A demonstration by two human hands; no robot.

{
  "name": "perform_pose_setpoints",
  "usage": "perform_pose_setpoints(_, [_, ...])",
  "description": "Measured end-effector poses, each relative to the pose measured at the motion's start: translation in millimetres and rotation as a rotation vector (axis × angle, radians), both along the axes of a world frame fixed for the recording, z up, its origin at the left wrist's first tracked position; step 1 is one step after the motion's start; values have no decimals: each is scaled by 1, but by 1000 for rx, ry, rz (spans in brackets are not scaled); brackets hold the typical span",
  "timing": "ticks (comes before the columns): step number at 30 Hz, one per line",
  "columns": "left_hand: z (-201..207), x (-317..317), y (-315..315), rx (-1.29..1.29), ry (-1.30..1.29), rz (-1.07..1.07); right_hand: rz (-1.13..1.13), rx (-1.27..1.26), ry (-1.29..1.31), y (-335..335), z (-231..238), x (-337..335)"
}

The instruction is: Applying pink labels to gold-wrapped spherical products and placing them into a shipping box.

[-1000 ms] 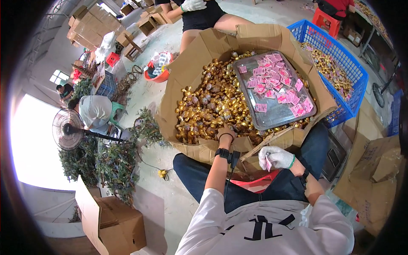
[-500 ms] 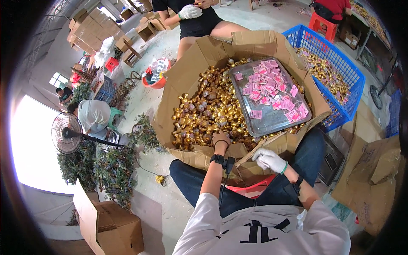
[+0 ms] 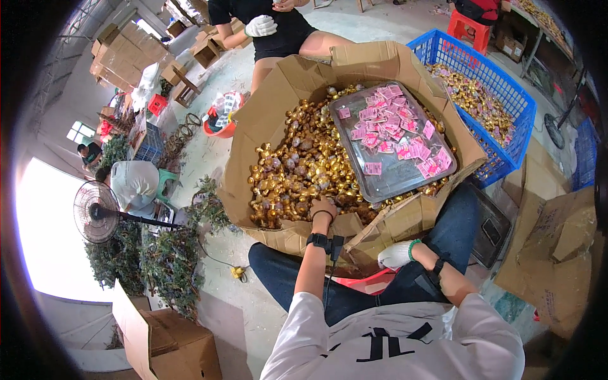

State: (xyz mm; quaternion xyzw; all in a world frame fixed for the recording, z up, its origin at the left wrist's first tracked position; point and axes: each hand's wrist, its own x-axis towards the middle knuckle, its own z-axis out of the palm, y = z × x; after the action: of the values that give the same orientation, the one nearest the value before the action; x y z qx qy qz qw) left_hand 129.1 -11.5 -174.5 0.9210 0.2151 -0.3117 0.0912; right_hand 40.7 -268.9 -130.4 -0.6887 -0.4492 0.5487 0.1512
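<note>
A big open cardboard carton (image 3: pixel 256 104) stands before my knees, filled with small shiny gold-wrapped pieces (image 3: pixel 297 174). At its near side my bare left hand (image 3: pixel 323 207) reaches into these pieces, its fingers partly hidden among them. My right hand (image 3: pixel 396 254), in a white glove, is low between the carton's near wall and my right thigh. It hangs over the edge of a red plastic container (image 3: pixel 367 283), and its fingertips do not show clearly. On top of the gold pieces lies a grey metal tray (image 3: pixel 379 187) holding many pink cards (image 3: pixel 387 120).
Beyond the carton sits a person with a white-gloved hand (image 3: pixel 261 26). A blue plastic crate (image 3: pixel 527 120) of gold and pink pieces stands at the right. Flattened cardboard (image 3: pixel 551 237) lies right of me. At the left are a fan (image 3: pixel 96 212), leafy bundles (image 3: pixel 168 266) and an open box (image 3: pixel 183 358).
My right hand has dropped from beside the carton's near flap toward the red container, and its fingers are less visible. My left hand stays among the gold pieces. The view has shifted slightly.
</note>
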Motion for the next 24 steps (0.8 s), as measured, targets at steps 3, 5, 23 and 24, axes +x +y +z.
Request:
perform_pose_setpoints(3, [8,0,-5,1,23,26,-32,-2,4,-1,0,-1])
perform_pose_setpoints(5, [15,2,-10,-10,49,27,-50,-4,5,-4,2,-1])
perform_pose_setpoints(23, [-19,13,-4,-85,38,-39,-81,25,-3,-9,-6,-3])
perform_pose_setpoints(24, [-23,13,1,-60,46,-81,-64,43,-6,-7,-5,-2])
